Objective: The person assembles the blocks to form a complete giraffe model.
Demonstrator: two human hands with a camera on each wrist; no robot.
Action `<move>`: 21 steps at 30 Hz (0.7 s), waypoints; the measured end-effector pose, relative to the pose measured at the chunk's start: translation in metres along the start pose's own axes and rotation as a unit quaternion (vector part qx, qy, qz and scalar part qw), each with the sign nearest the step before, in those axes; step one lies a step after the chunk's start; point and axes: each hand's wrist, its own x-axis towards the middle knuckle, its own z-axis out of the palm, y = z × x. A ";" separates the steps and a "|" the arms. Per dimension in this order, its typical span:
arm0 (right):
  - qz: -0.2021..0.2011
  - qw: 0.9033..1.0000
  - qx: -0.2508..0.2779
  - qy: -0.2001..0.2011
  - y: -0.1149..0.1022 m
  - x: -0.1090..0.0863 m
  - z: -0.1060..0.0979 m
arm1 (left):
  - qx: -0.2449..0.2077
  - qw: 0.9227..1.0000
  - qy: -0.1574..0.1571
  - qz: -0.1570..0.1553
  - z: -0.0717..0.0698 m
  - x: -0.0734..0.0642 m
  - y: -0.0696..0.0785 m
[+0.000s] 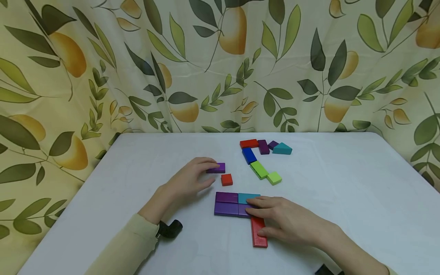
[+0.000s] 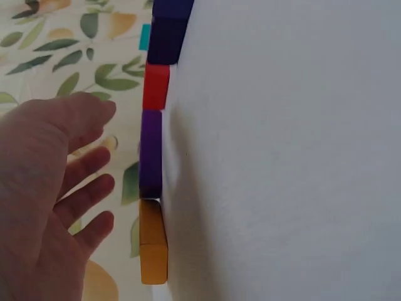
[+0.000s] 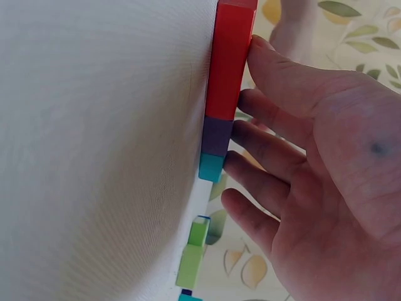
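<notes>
My left hand (image 1: 190,176) hovers with relaxed, parted fingers by a purple block (image 1: 220,168), its fingertips overlapping that block in the head view. Close by is a small red block (image 1: 227,180). An orange block (image 2: 154,243) shows beyond the fingers in the left wrist view; the hand hides it in the head view. My right hand (image 1: 292,219) lies flat over a cluster of blocks, fingertips on a teal block (image 1: 245,198) and a purple one beside it. Its thumb touches a long red block (image 1: 258,233). Two wider purple blocks (image 1: 226,208) form the cluster's left side.
Farther back, a curved line of blocks runs from a red block (image 1: 249,143) past a blue block (image 1: 249,156) to a green block (image 1: 259,170) and a small light-green block (image 1: 274,178). A teal wedge (image 1: 282,149) lies to its right. A patterned curtain (image 1: 220,76) hangs behind the white table (image 1: 343,183).
</notes>
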 end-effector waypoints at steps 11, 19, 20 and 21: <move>0.000 1.000 0.004 0.002 0.001 0.000 0.000 | 0.029 0.997 -0.041 -0.057 0.005 0.026 -0.010; -0.002 1.000 -0.002 0.004 0.002 -0.001 0.000 | 0.036 0.997 -0.047 -0.056 0.008 0.035 -0.010; -0.002 1.000 -0.002 0.005 0.002 -0.001 0.000 | 0.033 0.997 -0.046 -0.058 0.008 0.035 -0.010; -0.003 1.000 -0.002 0.005 0.002 -0.001 0.000 | 0.028 0.997 -0.044 -0.061 0.008 0.035 -0.009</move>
